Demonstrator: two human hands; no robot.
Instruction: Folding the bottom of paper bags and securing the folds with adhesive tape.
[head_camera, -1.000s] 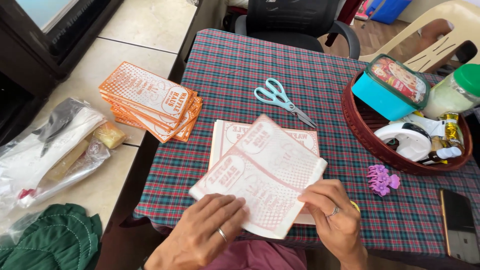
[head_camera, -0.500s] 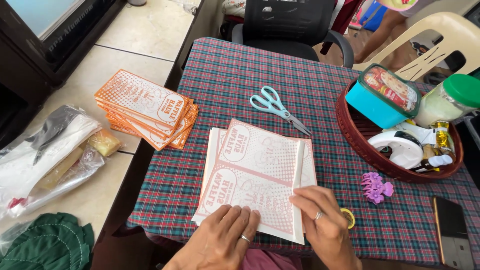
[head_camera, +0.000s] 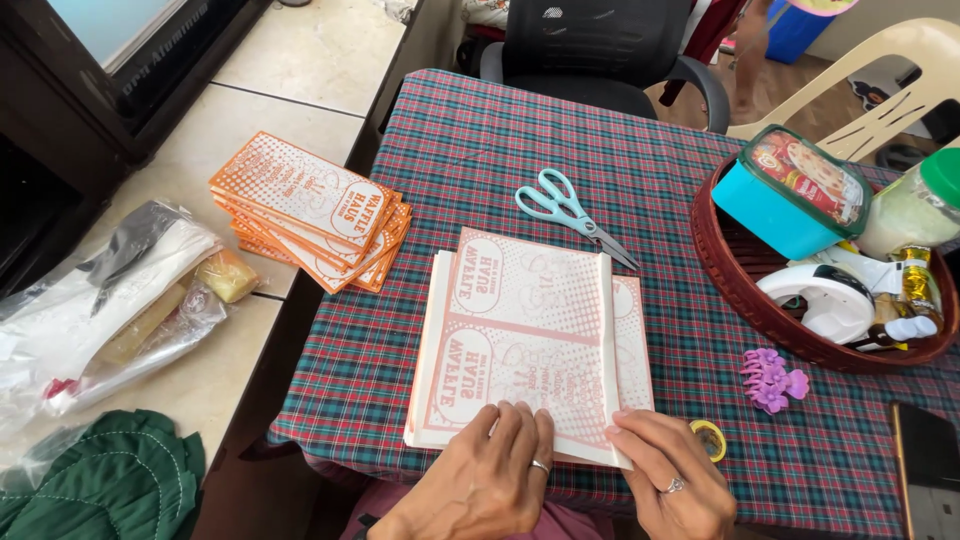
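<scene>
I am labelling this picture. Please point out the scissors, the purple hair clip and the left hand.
scissors (head_camera: 575, 212): head view, on the blades near the pivot.
purple hair clip (head_camera: 772, 380): head view, on its middle.
left hand (head_camera: 490, 480): head view, on the back of the hand.

Desk: covered by a red-green plaid cloth.
Seating: black office chair behind; cream plastic chair at right.
Counter: beige tiles, left.
Window: dark-framed.
Light: daylight.
</scene>
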